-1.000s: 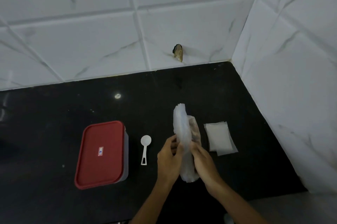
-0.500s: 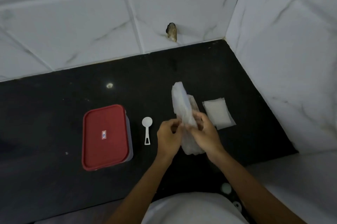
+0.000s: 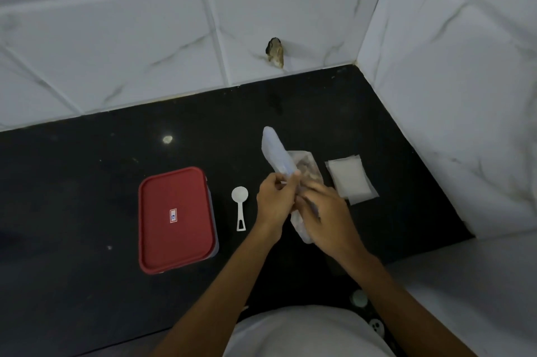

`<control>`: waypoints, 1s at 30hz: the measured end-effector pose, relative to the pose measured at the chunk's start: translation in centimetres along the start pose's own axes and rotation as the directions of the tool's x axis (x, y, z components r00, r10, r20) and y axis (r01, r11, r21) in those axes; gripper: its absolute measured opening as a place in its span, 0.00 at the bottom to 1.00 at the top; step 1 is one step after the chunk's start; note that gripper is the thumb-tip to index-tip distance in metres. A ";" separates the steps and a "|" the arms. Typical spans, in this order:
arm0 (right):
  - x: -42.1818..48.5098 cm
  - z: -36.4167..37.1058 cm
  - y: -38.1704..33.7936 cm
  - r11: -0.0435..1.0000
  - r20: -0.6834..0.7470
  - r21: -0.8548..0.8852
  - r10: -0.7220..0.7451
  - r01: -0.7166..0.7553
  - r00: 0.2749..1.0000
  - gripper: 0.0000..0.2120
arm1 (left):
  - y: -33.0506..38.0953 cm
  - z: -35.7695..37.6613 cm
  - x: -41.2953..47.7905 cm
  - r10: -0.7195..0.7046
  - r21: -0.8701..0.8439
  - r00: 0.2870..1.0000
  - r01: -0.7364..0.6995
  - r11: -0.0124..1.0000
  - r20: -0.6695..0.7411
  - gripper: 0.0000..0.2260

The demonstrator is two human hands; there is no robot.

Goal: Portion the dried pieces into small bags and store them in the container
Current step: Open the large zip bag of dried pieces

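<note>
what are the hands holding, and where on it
Both the left hand and right hand grip the plastic bag of dried pieces around its middle.

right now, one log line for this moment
left hand + right hand: holding plastic bag | container: lidded | scoop: untouched

Referenced to the large bag (image 3: pixel 275 152), the scoop (image 3: pixel 240 205) and container (image 3: pixel 177 220) obstruct 9 o'clock, the bag stack (image 3: pixel 350 179) and side wall (image 3: pixel 450 124) obstruct 3 o'clock, and open counter (image 3: pixel 209 124) extends from 10 to 1 o'clock up to the back wall (image 3: pixel 145 37).
</note>
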State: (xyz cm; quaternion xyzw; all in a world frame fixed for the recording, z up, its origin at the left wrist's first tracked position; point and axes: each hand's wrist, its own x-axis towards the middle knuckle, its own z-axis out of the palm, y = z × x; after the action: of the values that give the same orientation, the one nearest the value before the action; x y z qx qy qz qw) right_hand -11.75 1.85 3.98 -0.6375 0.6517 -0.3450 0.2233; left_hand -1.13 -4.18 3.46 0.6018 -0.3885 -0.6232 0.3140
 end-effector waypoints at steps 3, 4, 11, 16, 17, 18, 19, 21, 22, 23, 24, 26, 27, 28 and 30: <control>0.2 -0.9 -0.8 0.933 0.012 0.253 0.263 -0.257 0.965 0.06 | 0.4 -0.3 0.3 -0.052 -0.040 0.998 0.053 0.998 0.029 0.08; 0.6 -1.0 -1.1 0.880 0.028 0.328 0.356 -0.345 0.934 0.08 | 0.4 -0.4 0.3 -0.058 -0.044 0.997 0.060 0.997 0.041 0.08; 2.6 1.1 -1.0 0.823 0.127 -0.014 0.565 -0.568 0.815 0.10 | 0.6 -0.9 -0.4 0.031 0.050 0.996 -0.036 0.998 0.088 0.08; 1.3 0.0 -1.3 0.959 -0.093 -0.086 0.263 -0.271 0.960 0.08 | 1.3 -1.4 -0.8 0.166 0.118 0.986 -0.162 0.980 -0.016 0.04; 1.0 -0.2 -1.5 0.962 -0.111 -0.117 0.236 -0.248 0.965 0.08 | 1.7 -1.4 -1.2 0.167 0.069 0.985 -0.165 0.984 -0.034 0.04; 1.2 -0.4 -2.0 0.964 -0.124 -0.132 0.213 -0.229 0.969 0.08 | 2.2 -1.4 -1.5 0.161 0.005 0.986 -0.161 0.987 -0.037 0.04; 1.2 -0.6 -2.2 0.967 -0.128 -0.144 0.193 -0.211 0.973 0.08 | 2.8 -1.4 -1.9 0.157 -0.047 0.987 -0.159 0.986 -0.035 0.05; 1.3 -1.1 -2.5 0.971 -0.091 -0.138 0.182 -0.193 0.979 0.09 | 3.6 -1.5 -2.4 0.150 -0.089 0.989 -0.150 0.985 -0.010 0.12; 1.4 -1.4 -2.7 0.967 -0.049 -0.161 0.193 -0.199 0.980 0.11 | 3.9 -1.4 -2.5 0.142 -0.084 0.990 -0.141 0.986 0.002 0.15; 1.5 -1.7 -3.0 0.959 -0.003 -0.211 0.194 -0.191 0.981 0.13 | 4.1 -1.4 -2.6 0.140 -0.060 0.990 -0.140 0.988 0.008 0.16; 1.6 -1.8 -3.2 0.958 0.018 -0.240 0.164 -0.156 0.986 0.14 | 4.2 -1.4 -2.7 0.147 -0.029 0.989 -0.147 0.989 0.007 0.16; 1.6 -1.8 -3.4 0.975 0.020 -0.212 0.079 -0.073 0.997 0.17 | 4.3 -1.4 -2.6 0.167 0.020 0.986 -0.167 0.986 -0.007 0.13; 1.6 -2.0 -3.8 0.980 0.038 -0.186 0.077 -0.068 0.996 0.16 | 4.4 -1.4 -2.7 0.171 0.019 0.985 -0.171 0.985 -0.012 0.10; 1.5 -2.0 -4.1 0.984 0.050 -0.159 0.092 -0.083 0.994 0.16 | 4.6 -1.4 -2.7 0.167 0.005 0.986 -0.167 0.986 -0.012 0.07; 1.4 -2.3 -4.2 0.990 0.040 -0.050 0.132 -0.130 0.990 0.15 | 4.7 -1.4 -2.7 0.159 -0.029 0.987 -0.159 0.987 -0.019 0.05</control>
State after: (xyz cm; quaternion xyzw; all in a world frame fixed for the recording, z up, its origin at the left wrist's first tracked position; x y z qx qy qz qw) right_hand -10.71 1.04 8.76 -0.6058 0.6952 -0.3001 0.2442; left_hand 0.17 -4.33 8.92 0.5693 -0.4231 -0.5969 0.3749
